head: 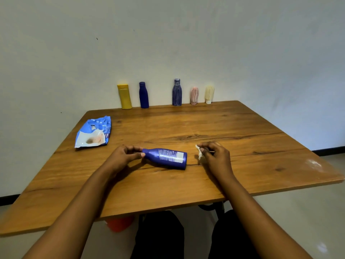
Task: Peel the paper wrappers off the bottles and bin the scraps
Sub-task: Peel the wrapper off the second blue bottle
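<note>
A blue bottle point(166, 158) lies on its side on the wooden table point(186, 184), its printed label facing up and its cap pointing left. My left hand point(124, 155) pinches the cap end. My right hand point(214, 156), just right of the bottle's base, grips a crumpled white paper scrap point(199, 152). Along the back edge stand a bare yellow bottle point(124, 96) and a bare dark blue bottle point(143, 95), then a wrapped blue bottle point(177, 92), a wrapped pink bottle point(194, 95) and a wrapped cream bottle point(209, 94).
A blue and white wet-wipes pack point(94, 132) lies at the table's left side. Something orange point(119, 224) shows under the table's front edge, partly hidden. A white smudge point(314, 163) marks the table's right corner. My dark-clad legs sit below the table.
</note>
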A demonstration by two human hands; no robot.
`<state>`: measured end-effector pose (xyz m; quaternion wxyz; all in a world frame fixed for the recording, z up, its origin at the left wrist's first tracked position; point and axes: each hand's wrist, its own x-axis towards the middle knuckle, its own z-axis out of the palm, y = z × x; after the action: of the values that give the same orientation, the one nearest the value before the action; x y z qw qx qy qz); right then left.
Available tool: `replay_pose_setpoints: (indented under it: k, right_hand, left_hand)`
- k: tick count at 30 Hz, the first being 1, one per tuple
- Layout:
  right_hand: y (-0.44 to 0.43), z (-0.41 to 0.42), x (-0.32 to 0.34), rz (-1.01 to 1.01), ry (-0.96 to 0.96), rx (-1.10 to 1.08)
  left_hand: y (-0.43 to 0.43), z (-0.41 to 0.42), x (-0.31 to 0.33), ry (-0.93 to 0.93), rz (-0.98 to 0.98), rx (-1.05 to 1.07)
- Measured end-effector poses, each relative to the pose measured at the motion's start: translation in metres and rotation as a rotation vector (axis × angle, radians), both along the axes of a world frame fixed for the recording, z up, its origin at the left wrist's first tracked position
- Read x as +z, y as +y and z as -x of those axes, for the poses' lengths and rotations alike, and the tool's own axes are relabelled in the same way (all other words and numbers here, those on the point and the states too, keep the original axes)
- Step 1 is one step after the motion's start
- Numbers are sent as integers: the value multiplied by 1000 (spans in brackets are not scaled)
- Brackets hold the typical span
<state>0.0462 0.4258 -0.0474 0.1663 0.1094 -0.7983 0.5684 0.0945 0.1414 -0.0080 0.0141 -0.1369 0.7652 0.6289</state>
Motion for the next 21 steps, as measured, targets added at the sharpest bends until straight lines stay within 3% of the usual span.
replay_pose_setpoints:
  k: [3,4,8,13,17,21]
  right_hand:
    - [6,2,-5,50,-71,-40]
    - [7,3,-6,64,-81,-52]
    - [8,4,-8,113,-109,-70]
    - [11,3,-9,153,-115,-68]
    - [12,1,-6,172,-133,-55]
    - [13,-1,-6,190,-163,-63]
  left_hand:
    - [1,3,3,-50,-51,-14]
    - [4,2,6,-36,11,-33]
    - [11,15,14,115,657,-228]
    - [67,38,19,174,1012,-543]
    - [89,63,24,40,1125,-709]
    - [96,74,28,29,1183,-771]
